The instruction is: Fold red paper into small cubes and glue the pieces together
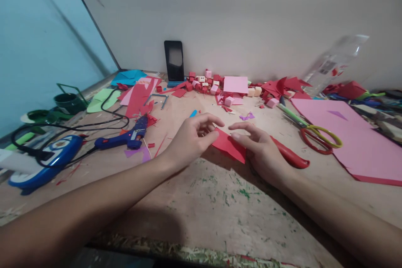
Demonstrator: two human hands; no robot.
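Note:
A small red piece of paper (230, 145) is held above the near middle of the table. My left hand (196, 136) pinches its left edge, the thumb on top and the fingers curled behind. At the opposite edge, my right hand (259, 144) grips the paper with its thumb on the near face and index finger reaching over. The fingers under the paper are partly hidden. Just right of my right hand lies a tool with a curved red handle (290, 153); its other end is hidden behind that hand.
A blue glue gun (125, 137) and its black cable lie left. Scissors (318, 134) rest right, beside large pink sheets (367, 142). Several small paper cubes (205, 86) and scraps line the back. A phone (174, 62) stands against the wall; a clear bottle (334, 65) leans there.

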